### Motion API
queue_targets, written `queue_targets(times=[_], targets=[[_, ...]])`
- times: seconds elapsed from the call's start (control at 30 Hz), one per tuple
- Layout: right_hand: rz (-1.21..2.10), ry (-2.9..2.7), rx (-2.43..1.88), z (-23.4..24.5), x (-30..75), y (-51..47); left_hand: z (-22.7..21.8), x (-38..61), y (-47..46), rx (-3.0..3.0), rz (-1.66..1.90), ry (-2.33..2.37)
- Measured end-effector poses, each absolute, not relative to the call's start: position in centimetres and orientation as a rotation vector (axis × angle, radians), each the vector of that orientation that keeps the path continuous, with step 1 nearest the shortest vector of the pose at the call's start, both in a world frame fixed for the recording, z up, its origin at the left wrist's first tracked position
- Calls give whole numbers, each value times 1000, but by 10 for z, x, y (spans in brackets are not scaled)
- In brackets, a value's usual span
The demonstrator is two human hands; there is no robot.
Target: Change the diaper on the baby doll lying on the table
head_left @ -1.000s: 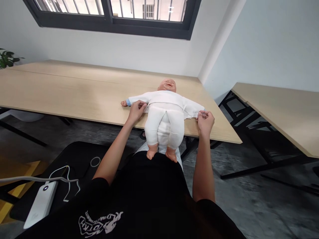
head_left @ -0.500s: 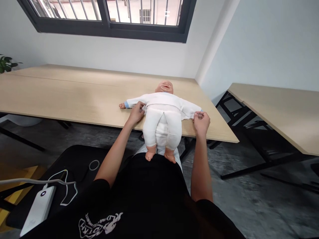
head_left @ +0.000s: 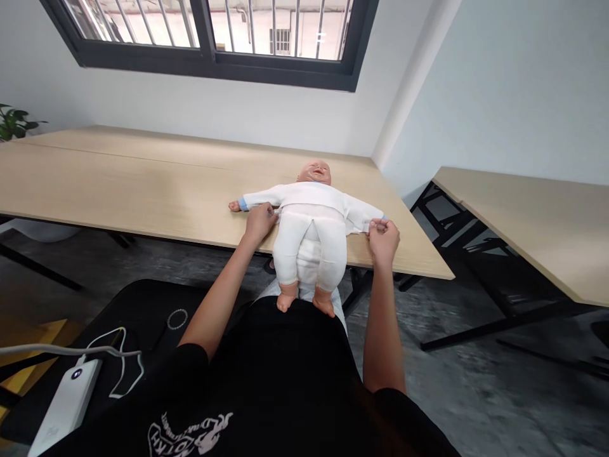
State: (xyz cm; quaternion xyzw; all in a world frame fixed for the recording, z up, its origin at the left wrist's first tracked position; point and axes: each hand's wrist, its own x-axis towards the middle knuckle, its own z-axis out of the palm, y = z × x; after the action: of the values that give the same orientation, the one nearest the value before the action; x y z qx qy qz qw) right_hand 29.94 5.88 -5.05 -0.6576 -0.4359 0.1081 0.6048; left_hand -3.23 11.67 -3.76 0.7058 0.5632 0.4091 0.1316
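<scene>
A baby doll (head_left: 315, 172) lies on its back at the near edge of the table, its legs hanging over toward my lap. It has on a white long-sleeved top (head_left: 309, 195) with blue cuffs and white trousers (head_left: 288, 244) split at the crotch, with a white padded cloth (head_left: 308, 259) between the legs. My left hand (head_left: 260, 222) is closed beside the doll's waist, pinching a bit of white cloth mostly hidden by the fingers. On the other side my right hand (head_left: 384, 240) pinches the outer end of a white cloth flap (head_left: 356, 225) spread below the sleeve.
The wooden table (head_left: 157, 184) runs left along the wall under a barred window (head_left: 214, 63). Another table (head_left: 528, 216) stands at the right, across a gap. A black chair (head_left: 152, 304) at my left bears a white power bank (head_left: 66, 400) with a cable and a bracelet (head_left: 177, 319).
The view has tipped slightly, so everything sits a little lower. My left hand has turned slightly at the doll's waist; both hands keep their pinch on the cloth.
</scene>
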Motion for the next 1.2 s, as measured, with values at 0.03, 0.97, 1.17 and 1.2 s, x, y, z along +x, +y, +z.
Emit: queue_targets(times=[0.03,0.97,1.17,1.2], targets=[[255,-1006,-1524,-50,299,59,-37,-33,116,2033,1189,1699],[132,-954,-1611,-41,294,50,-25,-28,68,2485,664,1976],[132,-935,-1698,-38,303,52,-27,-49,74,2405,577,1854],[146,-940,-1712,-37,306,53,-27,-52,76,2357,577,1838]])
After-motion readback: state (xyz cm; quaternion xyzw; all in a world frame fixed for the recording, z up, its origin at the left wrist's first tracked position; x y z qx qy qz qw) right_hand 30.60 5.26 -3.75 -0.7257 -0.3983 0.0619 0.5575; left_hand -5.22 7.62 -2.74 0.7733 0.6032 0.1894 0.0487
